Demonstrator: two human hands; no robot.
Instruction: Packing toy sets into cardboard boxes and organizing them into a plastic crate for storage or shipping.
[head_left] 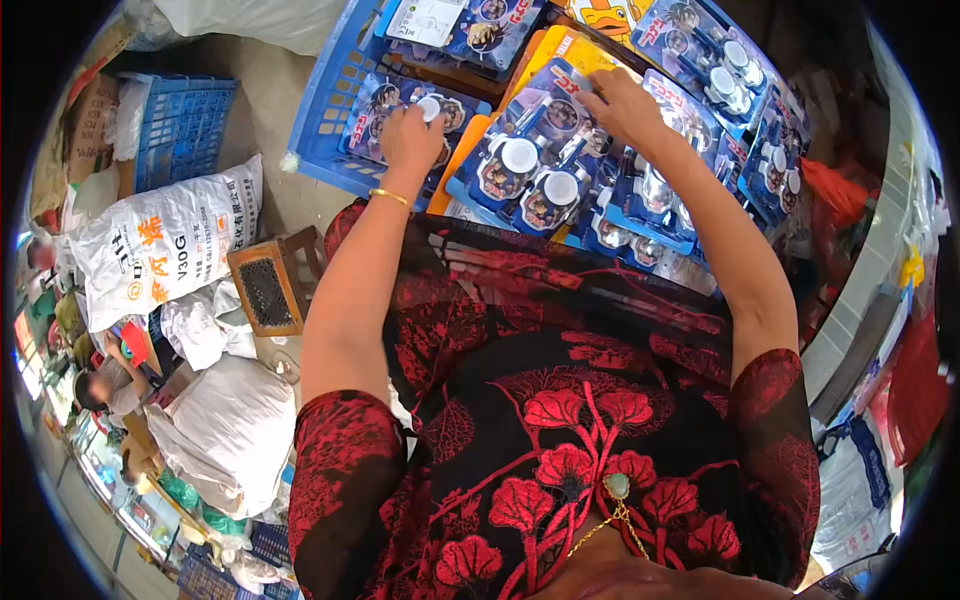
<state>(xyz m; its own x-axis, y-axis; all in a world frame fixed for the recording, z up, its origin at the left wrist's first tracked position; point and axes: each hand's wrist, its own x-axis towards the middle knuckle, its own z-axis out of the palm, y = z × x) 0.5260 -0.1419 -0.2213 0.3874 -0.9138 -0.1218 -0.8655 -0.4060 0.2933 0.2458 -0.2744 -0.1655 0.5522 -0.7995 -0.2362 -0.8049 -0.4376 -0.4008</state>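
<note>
My left hand point(412, 142), with a gold bangle at its wrist, closes over a blue blister pack point(365, 128) at the left of the blue plastic crate. A round white part shows by its fingertips. My right hand point(622, 108) has its fingers bent against the upper right edge of a larger blue blister pack point(550, 140). This pack lies tilted on top of the others and shows two round white-topped parts under clear plastic. The undersides of both hands are hidden.
The blue crate point(318, 120) holds several more blister packs point(700, 60) and yellow-orange cards point(540, 55). Left stand another blue crate point(185, 130), a printed white sack point(165, 240) and a small wooden stool point(268, 288). A person point(115, 385) sits farther left. Red plastic point(842, 195) lies right.
</note>
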